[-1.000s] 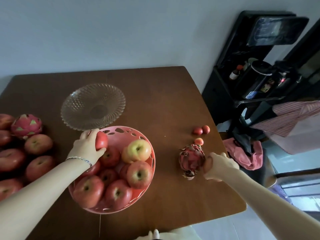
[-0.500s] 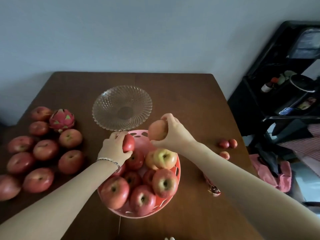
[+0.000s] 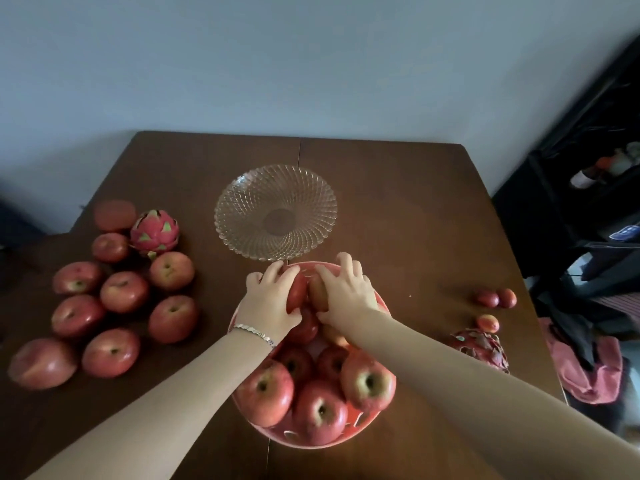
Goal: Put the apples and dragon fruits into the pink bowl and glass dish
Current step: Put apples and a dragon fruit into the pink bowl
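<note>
The pink bowl point(image 3: 360, 433) sits at the table's near middle, heaped with several apples. My left hand point(image 3: 272, 299) grips a red apple point(image 3: 297, 294) at the bowl's far side. Beside it my right hand point(image 3: 346, 294) grips a paler apple point(image 3: 318, 291), the two fruits touching. The glass dish point(image 3: 275, 211) stands just beyond the bowl with nothing in it. Several loose apples point(image 3: 124, 291) lie at the left with a pink dragon fruit point(image 3: 154, 232). A darker dragon fruit point(image 3: 479, 348) lies right of the bowl.
Three small red fruits point(image 3: 495, 298) lie near the table's right edge. A pink round lid-like object point(image 3: 115, 214) sits behind the left apples. A black rack point(image 3: 588, 188) and pink cloth point(image 3: 585, 372) stand off the table to the right.
My right hand left the dark dragon fruit's side, carried a pale apple over to the bowl and lowered it beside my left hand's apple. The view swung left.
</note>
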Motion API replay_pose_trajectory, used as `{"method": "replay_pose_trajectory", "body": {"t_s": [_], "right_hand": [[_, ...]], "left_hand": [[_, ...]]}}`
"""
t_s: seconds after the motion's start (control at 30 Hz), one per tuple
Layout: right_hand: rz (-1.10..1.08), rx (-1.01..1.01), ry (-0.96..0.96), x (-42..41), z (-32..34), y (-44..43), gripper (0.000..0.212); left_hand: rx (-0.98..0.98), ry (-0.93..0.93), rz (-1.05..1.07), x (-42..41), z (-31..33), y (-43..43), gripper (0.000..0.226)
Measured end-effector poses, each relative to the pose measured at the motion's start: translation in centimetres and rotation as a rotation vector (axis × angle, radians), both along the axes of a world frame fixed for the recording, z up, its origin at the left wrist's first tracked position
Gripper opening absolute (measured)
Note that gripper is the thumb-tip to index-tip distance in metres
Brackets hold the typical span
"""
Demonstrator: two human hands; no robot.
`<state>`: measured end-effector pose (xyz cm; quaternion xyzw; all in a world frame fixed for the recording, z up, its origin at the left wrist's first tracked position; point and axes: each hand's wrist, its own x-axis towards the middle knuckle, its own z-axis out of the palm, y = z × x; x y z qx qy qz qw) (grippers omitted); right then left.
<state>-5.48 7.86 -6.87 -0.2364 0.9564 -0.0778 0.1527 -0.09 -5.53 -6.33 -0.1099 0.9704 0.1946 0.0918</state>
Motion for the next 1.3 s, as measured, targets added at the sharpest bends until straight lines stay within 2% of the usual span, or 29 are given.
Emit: {"method": "replay_pose_trajectory", "body": {"t_s": [0.13,0.27,0.33,0.47,0.6,0.7,0.77,0.83,0.9,0.97,1.1,1.2,1.3], "right_hand": [[-0.055,-0.037,-0.037,0.0,0.0,0.1,0.091],[-0.09,-0.137,-0.148,0.1,0.7,1.0,0.09],[-0.13,-0.187,-0.197,0.4,1.1,1.7,0.084],[-0.203,-0.313,-0.245,1.3,2.4,4.5,0.067],[-0.256,-0.38,-0.113,2.3,3.8,10.0,0.046],[-0.353,-0.226,-0.088,2.8,3.6,15.0,0.051],[-0.384,0.003,-0.182,3.5,2.8,17.9,0.074],[-0.31,0.229,-0.233,4.4,1.4,19.7,0.099],[-0.239,0.343,-0.189,5.5,-0.1,20.4,0.109],[-0.241,0.344,-0.12,6.1,-1.3,20.3,0.106],[-0.355,0.235,-0.126,6.3,-2.3,19.6,0.089],[-0.483,0.141,-0.128,6.6,-2.9,19.5,0.071],[-0.562,0.097,-0.122,6.6,-3.2,19.5,0.066]], "left_hand": [[-0.019,-0.035,-0.063,-0.1,0.0,-0.2,0.072],[-0.032,-0.062,-0.12,0.0,0.0,-0.3,0.07],[-0.023,-0.039,-0.088,-0.1,0.0,0.0,0.065],[-0.168,-0.077,-0.063,-0.3,0.3,1.2,0.062],[-0.246,-0.133,-0.087,-0.7,1.0,2.0,0.058],[-0.245,-0.136,-0.078,-0.8,1.1,1.9,0.058],[-0.231,-0.146,-0.069,-0.8,1.1,2.0,0.059],[-0.225,-0.156,-0.064,-0.6,1.3,2.2,0.061],[-0.246,-0.096,-0.116,-0.1,1.8,3.1,0.062],[-0.233,0.05,-0.217,0.6,2.4,4.2,0.062],[-0.023,0.241,-0.343,2.7,4.1,6.5,0.05],[0.06,0.286,-0.382,4.0,4.7,7.4,0.048],[0.081,0.281,-0.385,4.8,4.9,7.6,0.047]]}}
